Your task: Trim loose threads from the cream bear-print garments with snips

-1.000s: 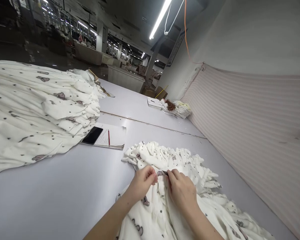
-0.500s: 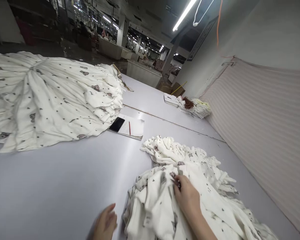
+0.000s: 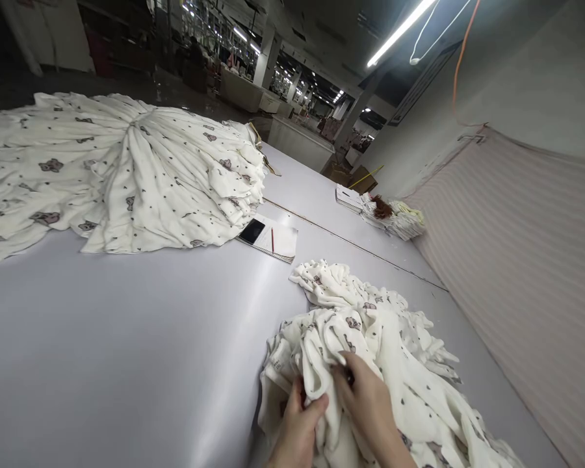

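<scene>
A heap of white printed fabric [image 3: 394, 364], dotted with small dark marks and pinkish-grey figures, lies in folds at the lower right of the table. My left hand [image 3: 299, 422] grips a fold at the heap's near left side, thumb on top and fingertips partly hidden in the cloth. Just to its right, my right hand [image 3: 368, 400] is closed on the same fabric, its fingers curled into the folds and partly out of sight.
A larger pile of the same cloth [image 3: 175, 175] spreads across the left of the pale table [image 3: 127, 338]. Between the piles lie a black phone [image 3: 251, 231], a paper pad [image 3: 285, 242] and a red pencil [image 3: 272, 240]. Striped pink cloth [image 3: 517, 260] hangs at the right.
My left hand has moved right from above the bare table onto the heap and taken hold of a fold. My right hand stays on the fabric. The view has shifted left.
</scene>
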Demonstrator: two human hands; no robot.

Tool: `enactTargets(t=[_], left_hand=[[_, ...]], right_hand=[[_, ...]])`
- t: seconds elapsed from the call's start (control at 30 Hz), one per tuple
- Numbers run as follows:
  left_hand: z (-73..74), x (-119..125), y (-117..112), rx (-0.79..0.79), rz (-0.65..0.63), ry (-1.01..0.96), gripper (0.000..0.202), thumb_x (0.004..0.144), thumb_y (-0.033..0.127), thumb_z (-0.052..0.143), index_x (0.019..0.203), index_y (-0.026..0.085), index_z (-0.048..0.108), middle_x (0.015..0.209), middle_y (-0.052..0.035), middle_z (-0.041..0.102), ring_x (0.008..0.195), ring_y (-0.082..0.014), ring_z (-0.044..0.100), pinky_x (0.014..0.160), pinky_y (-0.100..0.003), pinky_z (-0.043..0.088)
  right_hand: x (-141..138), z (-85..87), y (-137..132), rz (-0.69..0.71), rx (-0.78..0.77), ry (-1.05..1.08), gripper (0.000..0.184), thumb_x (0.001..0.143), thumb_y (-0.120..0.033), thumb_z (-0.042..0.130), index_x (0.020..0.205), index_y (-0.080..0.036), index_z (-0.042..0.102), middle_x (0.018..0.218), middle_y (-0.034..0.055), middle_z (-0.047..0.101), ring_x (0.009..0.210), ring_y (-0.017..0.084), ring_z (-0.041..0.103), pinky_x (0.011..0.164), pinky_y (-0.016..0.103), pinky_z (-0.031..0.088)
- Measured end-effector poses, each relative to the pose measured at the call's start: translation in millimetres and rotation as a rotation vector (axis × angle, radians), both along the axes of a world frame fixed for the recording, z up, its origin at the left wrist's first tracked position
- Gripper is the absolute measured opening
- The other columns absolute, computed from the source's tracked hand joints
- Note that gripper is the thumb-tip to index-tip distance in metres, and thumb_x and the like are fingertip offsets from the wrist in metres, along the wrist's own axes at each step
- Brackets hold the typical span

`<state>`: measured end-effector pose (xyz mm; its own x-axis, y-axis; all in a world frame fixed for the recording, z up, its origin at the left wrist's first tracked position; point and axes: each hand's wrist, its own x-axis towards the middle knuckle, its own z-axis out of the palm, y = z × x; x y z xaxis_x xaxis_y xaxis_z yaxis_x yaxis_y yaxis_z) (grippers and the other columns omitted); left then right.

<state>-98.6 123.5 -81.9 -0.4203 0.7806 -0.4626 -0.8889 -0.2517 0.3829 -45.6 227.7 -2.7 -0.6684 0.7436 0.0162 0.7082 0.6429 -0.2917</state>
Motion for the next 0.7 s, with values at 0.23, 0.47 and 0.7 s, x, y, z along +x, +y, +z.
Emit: enactTargets(t=[0.23,0.47,0.7], left_hand=[[8.7,18.4,5.5,0.157,0.067,-0.147,0.101,0.063,0.029,0.082,0.144,0.023,0.023,0.14,-0.0126,0.052,0.13,-0.0284,0.046,0.104,-0.035,0.04],[20.0,43.0,32.2,0.2,0.119,-0.001,0.071,0.062,0.033,0.082,0.124,0.019,0.049,0.129,-0.0132,0.061,0.126,-0.0317,0.05,0.103,-0.038,0.042],[34.4,58.3,47.2,0.154,0.057,0.268,0.061,0.064,0.037,0.077,0.12,0.022,0.057,0.136,-0.0098,0.054,0.131,-0.0338,0.043,0.105,-0.036,0.04]], right_hand=[[19.7,26.1,74.4,-0.418,0.246,0.005,0.04,0.085,-0.042,0.04,0.115,-0.021,0.055,0.093,0.0143,0.072,0.076,0.031,0.067,0.055,0.034,0.044],[51.6,36.9,27.6,-0.294,0.097,0.204,0.044,0.083,-0.053,0.049,0.118,-0.026,0.049,0.101,0.009,0.072,0.076,0.026,0.069,0.059,0.032,0.05],[46.5,32.1,28.9,0.058,-0.094,0.171,0.027,0.084,-0.042,0.053,0.106,-0.026,0.059,0.111,0.0052,0.067,0.096,0.025,0.064,0.079,0.033,0.051]])
